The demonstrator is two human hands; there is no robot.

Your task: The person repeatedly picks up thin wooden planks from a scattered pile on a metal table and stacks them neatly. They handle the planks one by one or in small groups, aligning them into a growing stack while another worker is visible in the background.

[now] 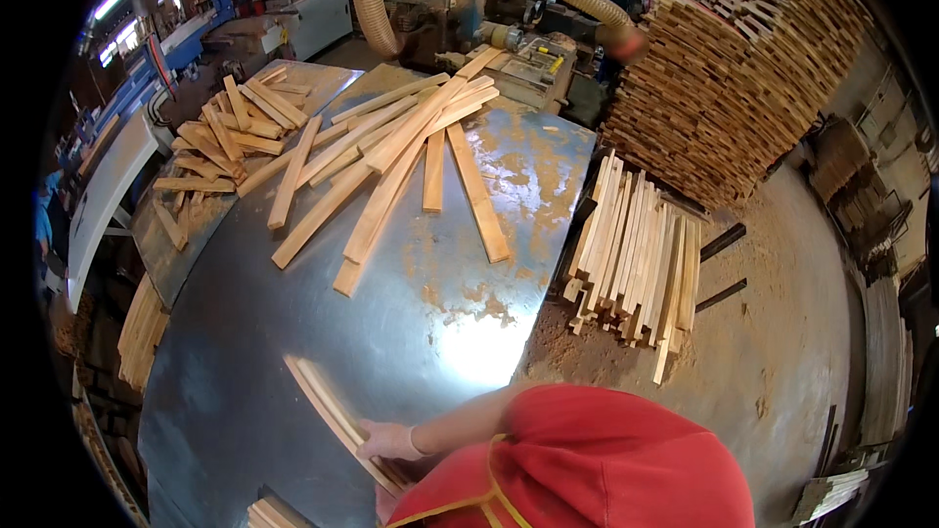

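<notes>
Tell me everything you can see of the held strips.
The strips are long, narrow, pale and look wooden; at least two lie together lengthwise. Blur hides finer detail. They slant from upper left toward lower right, above or on the metal table; contact is unclear. The right hand grips them; the left hand, mostly hidden, may touch them too. Their near end isn't clearly visible.

Held strips [328, 399]: gripped by the right hand [389, 440] near the tabletop [245, 332]'s near edge.
Left hand [384, 505]: mostly hidden below the right one.
Fanned strips [403, 144]: spread and overlapped toward the tabletop's far edge.
Short pieces [222, 132]: heaped by the far left corner.
Floor stack [631, 254]: laid lengthwise beyond the right edge.
Tall stack [704, 88]: piled past the far right corner.
</notes>
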